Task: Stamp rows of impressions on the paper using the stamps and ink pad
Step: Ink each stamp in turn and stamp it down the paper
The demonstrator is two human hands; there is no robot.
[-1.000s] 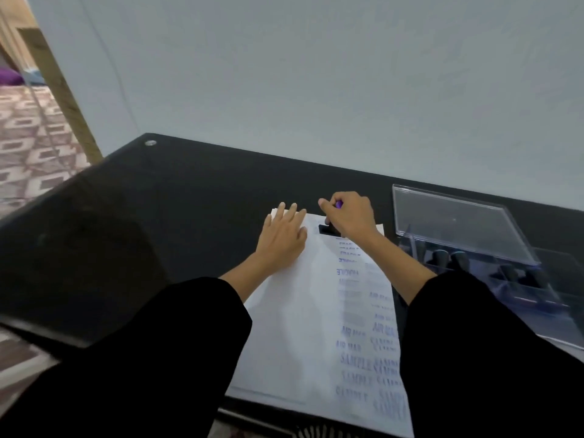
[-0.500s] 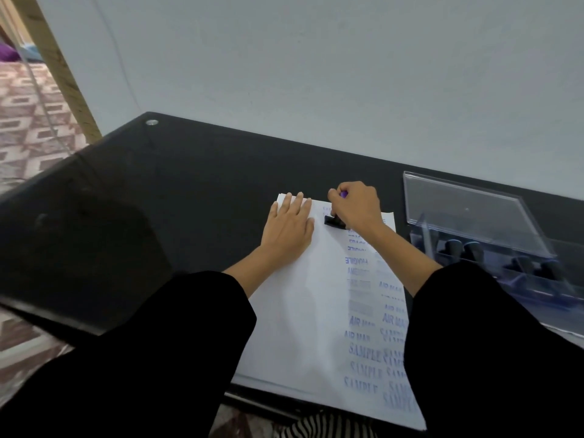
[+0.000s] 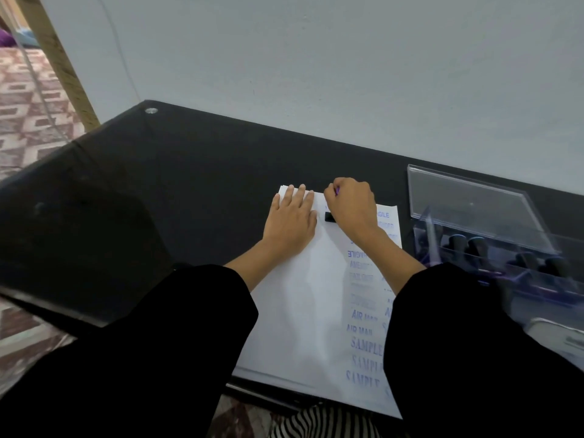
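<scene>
Right hand (image 3: 350, 207) fingers curled round a stamp (image 3: 329, 216), its black base down on the far end of the paper (image 3: 297, 311). Left hand (image 3: 292, 221) flat, fingers straight, pressing the sheet just beside it. Blue impressions (SAMPLE, AIR MAIL) (image 3: 363, 343) run down the right side. Clear stamp case (image 3: 493, 235) stands right, on the black table (image 3: 205, 184).

Bare tabletop (image 3: 196, 191) left of the paper (image 3: 300, 311), open clear case (image 3: 474, 213) near on its right, wall (image 3: 316, 74) behind, left hand (image 3: 292, 222) and right hand (image 3: 350, 207) crowding the paper's far end.
</scene>
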